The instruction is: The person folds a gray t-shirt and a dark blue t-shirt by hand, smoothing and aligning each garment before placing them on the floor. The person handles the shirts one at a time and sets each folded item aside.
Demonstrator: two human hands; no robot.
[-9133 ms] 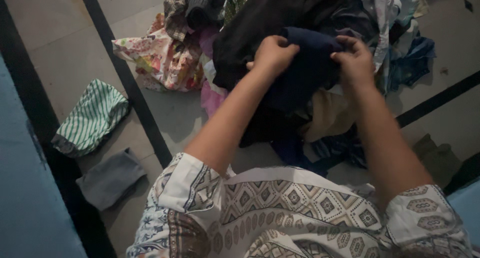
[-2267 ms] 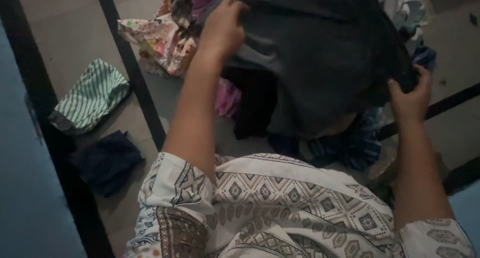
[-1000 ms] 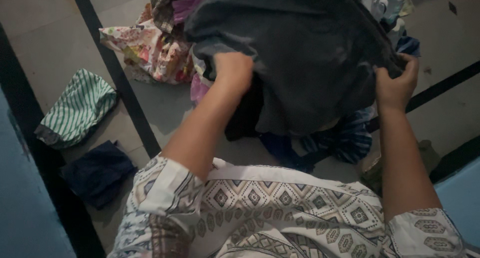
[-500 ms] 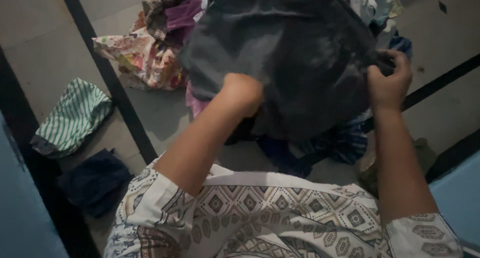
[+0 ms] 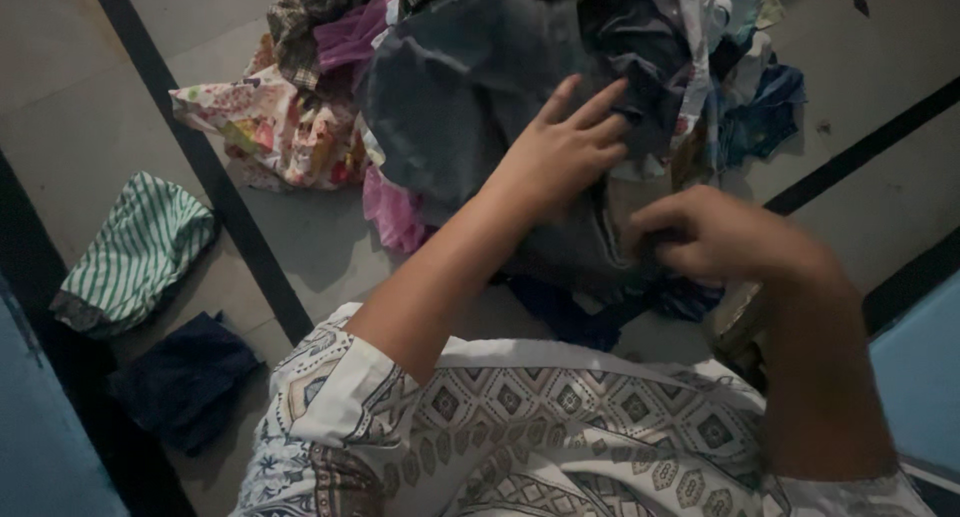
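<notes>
A: What have the hands got?

B: The left hand (image 5: 558, 155) lies flat on the dark garment (image 5: 470, 87), fingers spread and gripping nothing. The right hand (image 5: 712, 235) is closed, thumb against fingers, pinching that garment's lower edge (a bit blurred, so how much cloth it has I cannot tell).

A: Where does the garment sit?

B: Draped over the front of the clothes pile (image 5: 700, 47), at about twelve o'clock from the person and close in. Its lower edge hangs toward the floor (image 5: 90, 87).

A: Which step is this, would you say?

B: My guess is a fold in progress: one hand presses the cloth down while the other brings an edge across. It looks like an early fold, since the garment is still broad.

A: And the next move?

B: It calls for the pinched edge to be laid up over the flat part, squared, then smoothed by the open palm.

A: Anything around?

B: A floral cloth (image 5: 265, 127) at ten o'clock of the garment, touching the pile. Well apart, at eight o'clock, lie a striped bundle (image 5: 135, 252) and a dark bundle (image 5: 185, 377), near each other.
</notes>
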